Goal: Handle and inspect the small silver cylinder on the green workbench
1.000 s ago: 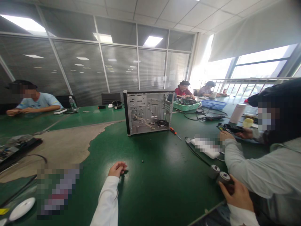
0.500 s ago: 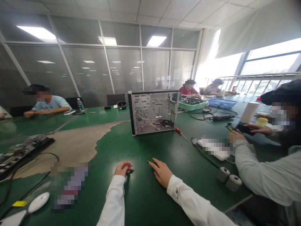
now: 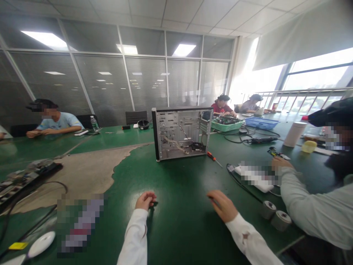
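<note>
My left hand (image 3: 146, 201) rests low over the green table (image 3: 176, 228), its fingers curled and pressed together. A small dark spot shows beside its fingertips, either a tiny thing or a shadow. To the right, my right hand (image 3: 223, 205) is slightly blurred, with its fingers drawn together and bent. Something dark shows under its fingertips, too small to name. Beyond both hands stands an open computer case (image 3: 182, 134), its side panel off, with cables and a black fan inside. An orange-handled screwdriver (image 3: 214, 159) lies by the case's lower right corner, apart from my hands.
A white power strip (image 3: 255, 177) and two grey cylinders (image 3: 280, 220) lie at right, near a co-worker's arm (image 3: 300, 198). Behind are a green basket (image 3: 226, 125) and a blue basket (image 3: 261, 123). Circuit boards (image 3: 27, 179) and a white oval object (image 3: 42, 244) lie left.
My right hand has moved right, and its fingers have drawn closer together. The small dark thing at its fingertips no longer lies at that spot. My left hand has barely moved.
</note>
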`<state>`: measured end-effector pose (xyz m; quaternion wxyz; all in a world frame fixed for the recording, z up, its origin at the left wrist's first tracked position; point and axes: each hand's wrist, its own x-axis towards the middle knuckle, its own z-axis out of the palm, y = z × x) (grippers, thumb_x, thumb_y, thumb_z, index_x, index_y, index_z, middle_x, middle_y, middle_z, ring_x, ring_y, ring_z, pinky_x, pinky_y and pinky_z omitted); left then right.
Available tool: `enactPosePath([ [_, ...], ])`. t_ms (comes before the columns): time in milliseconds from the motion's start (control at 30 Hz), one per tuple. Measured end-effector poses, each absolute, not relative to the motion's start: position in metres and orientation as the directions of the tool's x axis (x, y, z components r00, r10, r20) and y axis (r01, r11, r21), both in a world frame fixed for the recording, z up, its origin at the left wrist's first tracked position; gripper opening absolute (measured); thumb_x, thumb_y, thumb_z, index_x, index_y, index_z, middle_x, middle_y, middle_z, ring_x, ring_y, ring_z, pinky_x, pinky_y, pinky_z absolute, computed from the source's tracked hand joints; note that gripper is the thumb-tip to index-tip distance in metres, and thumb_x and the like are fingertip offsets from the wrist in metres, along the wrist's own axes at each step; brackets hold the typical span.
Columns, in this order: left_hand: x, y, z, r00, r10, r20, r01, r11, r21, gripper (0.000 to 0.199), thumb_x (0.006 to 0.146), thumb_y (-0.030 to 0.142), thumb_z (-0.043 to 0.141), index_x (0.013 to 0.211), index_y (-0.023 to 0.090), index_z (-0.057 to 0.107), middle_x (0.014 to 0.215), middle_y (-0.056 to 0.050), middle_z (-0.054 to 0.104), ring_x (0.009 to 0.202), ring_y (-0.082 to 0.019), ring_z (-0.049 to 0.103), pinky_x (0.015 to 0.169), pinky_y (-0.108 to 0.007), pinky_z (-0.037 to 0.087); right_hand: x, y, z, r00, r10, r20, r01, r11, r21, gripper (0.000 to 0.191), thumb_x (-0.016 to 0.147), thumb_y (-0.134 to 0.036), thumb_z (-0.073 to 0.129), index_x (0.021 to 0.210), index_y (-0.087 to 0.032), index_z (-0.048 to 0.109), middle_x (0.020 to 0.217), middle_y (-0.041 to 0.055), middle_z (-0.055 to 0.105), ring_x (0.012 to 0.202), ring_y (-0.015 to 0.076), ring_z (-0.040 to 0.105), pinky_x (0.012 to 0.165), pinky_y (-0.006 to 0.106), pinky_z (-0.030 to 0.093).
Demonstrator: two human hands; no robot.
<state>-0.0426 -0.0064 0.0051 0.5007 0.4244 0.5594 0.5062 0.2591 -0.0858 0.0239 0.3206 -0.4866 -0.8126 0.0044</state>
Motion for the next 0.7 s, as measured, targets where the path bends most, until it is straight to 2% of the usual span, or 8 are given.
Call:
enactPosePath([
  [100, -0.042, -0.003, 0.002, -0.141, 0.981, -0.131, -0.047, 0.125, 0.991, 0.012, 0.054, 0.015, 0.049, 0.064, 0.014, 0.054, 0.056, -0.001, 0.062, 0.049, -0.010, 0.056, 0.042, -0.018, 0.039, 0.330, -0.119, 0.026, 0.045, 0.782, 0.621, 0.909, 0.227, -0.351, 0.023, 0.074, -0.027, 0.038, 0.092, -0.017, 0.049, 0.084, 0.0056, 0.057, 0.073, 0.0146, 0.054, 0.068, 0.028, 0.044],
  [167, -0.041, -0.002, 0.002, -0.141, 0.982, -0.123, -0.035, 0.119, 0.992, 0.012, 0.054, 0.015, 0.049, 0.064, 0.014, 0.054, 0.056, 0.000, 0.062, 0.049, -0.010, 0.056, 0.042, -0.018, 0.039, 0.374, -0.145, 0.025, 0.291, 0.670, 0.683, 0.933, -0.039, -0.359, 0.027, 0.071, -0.035, 0.041, 0.090, -0.017, 0.050, 0.082, 0.0061, 0.058, 0.069, 0.0173, 0.055, 0.065, 0.030, 0.044],
  [267, -0.040, -0.001, 0.003, -0.141, 0.983, -0.114, 0.000, 0.115, 0.993, 0.011, 0.054, 0.015, 0.049, 0.064, 0.015, 0.054, 0.057, 0.000, 0.062, 0.049, -0.010, 0.055, 0.041, -0.018, 0.038, 0.416, -0.179, 0.022, 0.387, 0.552, 0.738, 0.920, -0.283, -0.271, 0.032, 0.069, -0.042, 0.036, 0.086, -0.020, 0.052, 0.076, 0.0075, 0.059, 0.064, 0.0224, 0.054, 0.057, 0.034, 0.043],
  [333, -0.039, -0.002, 0.003, -0.138, 0.984, -0.114, 0.009, 0.116, 0.993, 0.011, 0.053, 0.016, 0.049, 0.063, 0.015, 0.054, 0.057, 0.000, 0.062, 0.048, -0.010, 0.055, 0.042, -0.018, 0.038, 0.428, -0.193, 0.020, 0.375, 0.530, 0.760, 0.917, -0.335, -0.218, 0.033, 0.069, -0.043, 0.033, 0.085, -0.020, 0.052, 0.075, 0.0086, 0.059, 0.064, 0.0244, 0.054, 0.057, 0.035, 0.042],
  [433, -0.040, -0.003, 0.004, -0.130, 0.985, -0.112, -0.002, 0.113, 0.994, 0.013, 0.052, 0.018, 0.049, 0.063, 0.015, 0.054, 0.057, 0.000, 0.062, 0.049, -0.010, 0.055, 0.043, -0.019, 0.038, 0.429, -0.197, 0.015, 0.348, 0.561, 0.751, 0.926, -0.331, -0.182, 0.032, 0.071, -0.040, 0.032, 0.085, -0.019, 0.051, 0.075, 0.0088, 0.058, 0.065, 0.0239, 0.055, 0.059, 0.034, 0.042],
  [567, -0.041, -0.006, 0.004, -0.122, 0.987, -0.102, -0.008, 0.102, 0.995, 0.016, 0.049, 0.021, 0.051, 0.064, 0.015, 0.054, 0.057, -0.001, 0.062, 0.049, -0.011, 0.055, 0.046, -0.021, 0.039, 0.427, -0.190, 0.010, 0.320, 0.605, 0.729, 0.941, -0.290, -0.173, 0.032, 0.070, -0.039, 0.034, 0.085, -0.018, 0.053, 0.075, 0.0075, 0.058, 0.065, 0.0215, 0.055, 0.060, 0.032, 0.043],
  [700, -0.042, -0.008, 0.003, -0.116, 0.989, -0.089, -0.013, 0.088, 0.996, 0.017, 0.048, 0.022, 0.052, 0.064, 0.016, 0.054, 0.057, -0.001, 0.062, 0.050, -0.012, 0.055, 0.047, -0.022, 0.040, 0.424, -0.190, 0.011, 0.351, 0.574, 0.740, 0.927, -0.325, -0.187, 0.035, 0.069, -0.040, 0.034, 0.084, -0.016, 0.054, 0.074, 0.0066, 0.058, 0.064, 0.0201, 0.055, 0.057, 0.030, 0.043],
])
